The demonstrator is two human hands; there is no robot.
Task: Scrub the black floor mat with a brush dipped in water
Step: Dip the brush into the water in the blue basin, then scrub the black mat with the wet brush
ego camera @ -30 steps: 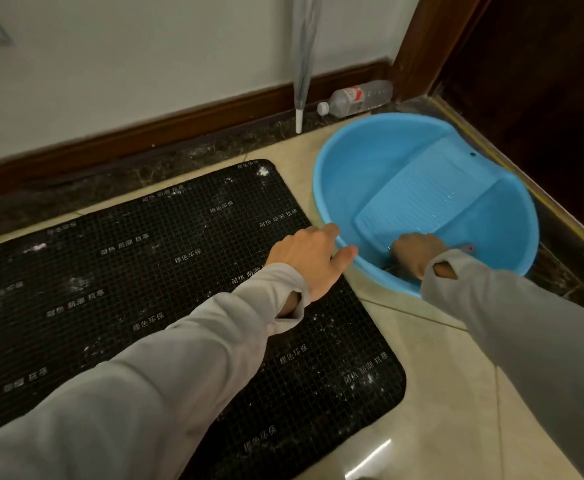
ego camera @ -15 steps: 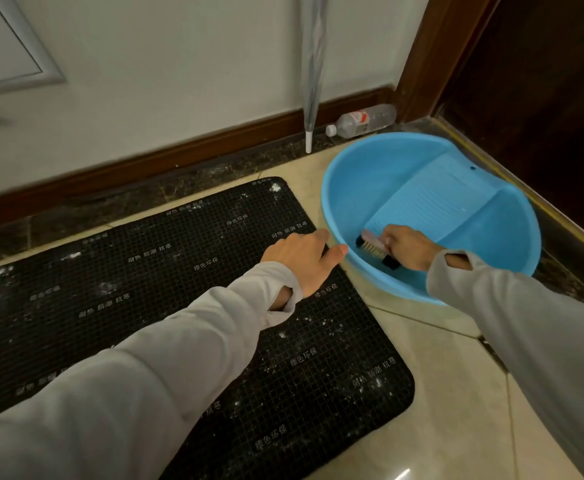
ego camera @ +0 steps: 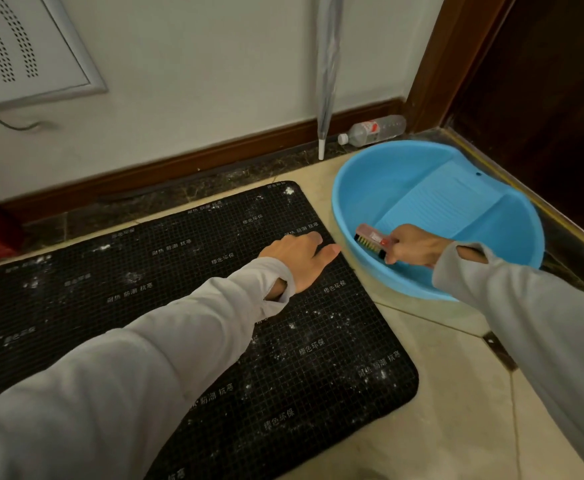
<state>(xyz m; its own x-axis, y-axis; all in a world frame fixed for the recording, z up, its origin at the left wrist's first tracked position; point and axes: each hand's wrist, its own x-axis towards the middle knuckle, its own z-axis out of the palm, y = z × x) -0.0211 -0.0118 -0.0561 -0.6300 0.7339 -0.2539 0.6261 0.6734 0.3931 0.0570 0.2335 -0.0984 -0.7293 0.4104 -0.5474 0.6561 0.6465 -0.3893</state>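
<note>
Black floor mat [ego camera: 186, 306] lies flat on the tile floor [ego camera: 457, 393], filling left and centre of frame; its right edge runs just beside the blue basin [ego camera: 353, 188] at centre right. Left hand [ego camera: 301, 259] rests flat on mat near that edge, fingers straight, thumb out. Right hand [ego camera: 413, 245] inside basin's near rim, fingers curled round the brush [ego camera: 373, 239], bristles down. Bare tile at lower right. Bottle [ego camera: 373, 130] and umbrella [ego camera: 327, 81] by wall, top centre.
</note>
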